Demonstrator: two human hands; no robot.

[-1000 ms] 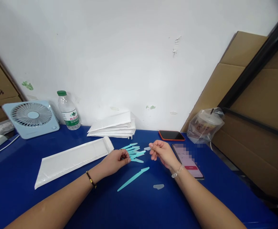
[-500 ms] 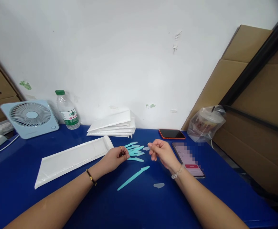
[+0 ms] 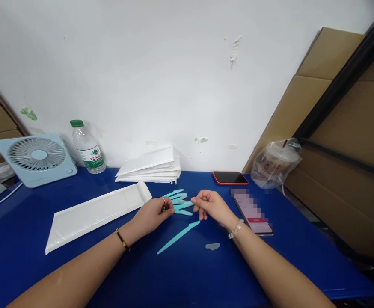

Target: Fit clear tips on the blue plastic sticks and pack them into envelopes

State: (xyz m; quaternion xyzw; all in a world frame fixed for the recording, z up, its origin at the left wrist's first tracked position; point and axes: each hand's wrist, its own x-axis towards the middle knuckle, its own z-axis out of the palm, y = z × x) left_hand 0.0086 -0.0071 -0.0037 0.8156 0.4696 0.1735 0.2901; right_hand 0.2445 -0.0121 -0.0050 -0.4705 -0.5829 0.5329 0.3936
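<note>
My left hand is closed in a pinch on the handle of a turquoise eyebrow razor, whose blade end points right. My right hand is closed, fingertips pinching a small clear blade cap at that razor's tip; the fingers mostly hide the cap. Several more turquoise razors lie fanned out just behind, partly covered by my left hand. Nearer to me, a single turquoise razor lies slantwise on the blue table. Right of it rests a loose clear blade cap.
A white padded envelope lies left of my hands, with a stack of similar envelopes against the wall. A fan and water bottle stand at left. Two phones and a bagged cup are at right.
My right hand has moved slightly left with the clear blade cap, from beside the held razor to its tip. My left hand keeps its grip on the razor. The view has shifted slightly.
</note>
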